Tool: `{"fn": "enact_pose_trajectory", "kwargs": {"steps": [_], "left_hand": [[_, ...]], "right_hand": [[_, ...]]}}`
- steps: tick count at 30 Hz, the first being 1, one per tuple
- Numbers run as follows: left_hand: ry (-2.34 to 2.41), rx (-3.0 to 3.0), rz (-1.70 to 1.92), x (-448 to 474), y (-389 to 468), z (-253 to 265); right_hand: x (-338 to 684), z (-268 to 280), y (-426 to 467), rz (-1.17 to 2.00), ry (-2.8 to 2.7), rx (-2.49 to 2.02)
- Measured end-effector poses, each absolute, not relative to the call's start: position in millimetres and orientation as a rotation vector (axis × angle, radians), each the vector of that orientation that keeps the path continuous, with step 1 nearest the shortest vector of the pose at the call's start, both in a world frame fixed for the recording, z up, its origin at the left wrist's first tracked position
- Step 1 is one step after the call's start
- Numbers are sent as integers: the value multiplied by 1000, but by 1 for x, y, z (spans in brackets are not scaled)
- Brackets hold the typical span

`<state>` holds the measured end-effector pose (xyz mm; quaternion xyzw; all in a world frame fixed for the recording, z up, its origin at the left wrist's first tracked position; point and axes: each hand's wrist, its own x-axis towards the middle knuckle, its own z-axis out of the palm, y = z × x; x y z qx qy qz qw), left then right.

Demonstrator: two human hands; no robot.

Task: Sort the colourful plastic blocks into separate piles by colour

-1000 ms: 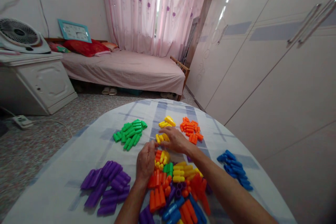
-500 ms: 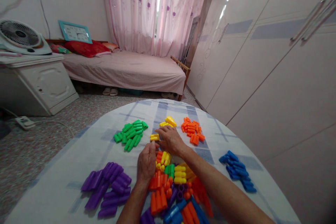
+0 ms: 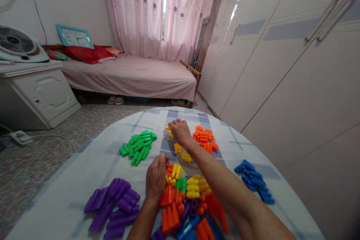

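Covering some yellow blocks (image 3: pixel 168 128) near the table's (image 3: pixel 98 157) far edge, the right hand (image 3: pixel 180 132) hides its grip; can't tell the left hand's (image 3: pixel 156 178) either. They're probably light, stiff, slippery; I'd pinch the sides.

Right hand (image 3: pixel 180 132): moved farther out, away from the mixed heap (image 3: pixel 170 195) and over to the yellow pile (image 3: pixel 168 128).
Yellow pile: in plain sight half a second ago, now mostly hidden by that hand.
Loose yellow pieces (image 3: pixel 186 158): now two in the open between pile and heap, up from one, earlier just left of that hand.
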<state>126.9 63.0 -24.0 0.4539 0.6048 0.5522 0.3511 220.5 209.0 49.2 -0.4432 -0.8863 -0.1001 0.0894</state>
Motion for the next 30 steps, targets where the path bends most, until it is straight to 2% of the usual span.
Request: {"fn": "enact_pose_trajectory", "kwargs": {"steps": [7,13,21,30], "left_hand": [[1571,1174,1447,128,63,-26],[1576,1211,1435,127,63,-22],[1569,1226,1425,127,62,-21],[1566,1204,1422,129,63,-23]], "right_hand": [[238,53,200,-211,-2629,-1312],[275,54,155,151,-2609,-1382],[264,30,139,61,-2573,-1540],[253,29,148,116,-2506,-1491]]}}
